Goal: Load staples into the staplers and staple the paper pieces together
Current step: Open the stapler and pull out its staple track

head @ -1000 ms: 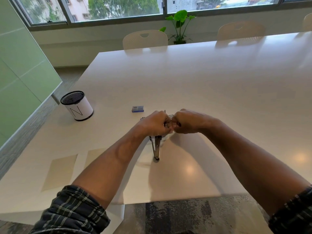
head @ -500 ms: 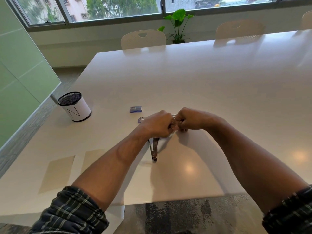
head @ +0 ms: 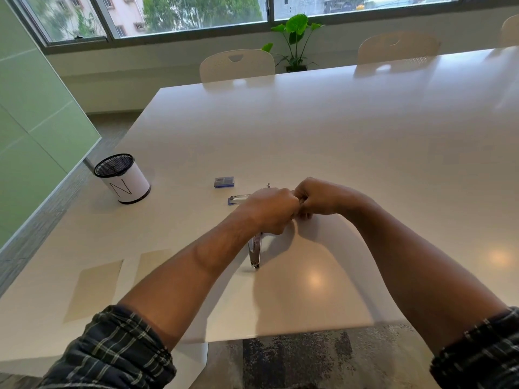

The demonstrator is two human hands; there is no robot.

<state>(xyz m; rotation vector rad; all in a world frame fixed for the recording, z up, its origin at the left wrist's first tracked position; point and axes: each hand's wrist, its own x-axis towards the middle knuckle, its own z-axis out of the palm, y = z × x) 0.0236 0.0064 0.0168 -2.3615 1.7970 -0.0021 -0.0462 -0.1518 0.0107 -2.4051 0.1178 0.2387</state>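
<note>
Two hands are meeting knuckle to knuckle over the middle of the white table [head: 365, 130]. The left hand [head: 271, 210] is curling its fingers round the upper part of a metal stapler [head: 255, 252], whose shiny lower end is sticking out beneath the fist and pointing toward the near table edge, its tip resting on the surface. The right hand [head: 316, 196] is curling inward too, fingertips pressing in against the left hand's; what it is pinching there is hidden between the two fists, possibly a strip of staples, though the view is too poor to tell. Both grips are looking tight and narrow.

Just behind the left hand, a second stapler [head: 238, 198] with a blue edge is lying flat on the table, partly covered by the knuckles. A small blue staple box [head: 223, 182] is sitting a little farther back and to the left, apart from both. Two pale paper pieces [head: 95, 290] are lying side by side near the left table edge, the inner sheet [head: 153, 262] partly covered by the left forearm. They are well apart from the staplers.

A white cylindrical holder with a black mesh rim [head: 122, 178] and a letter N on its side is standing at the far left. Beyond the table, pale chairs [head: 237, 66] and a potted plant [head: 295, 40] are lining up beneath the window.
</note>
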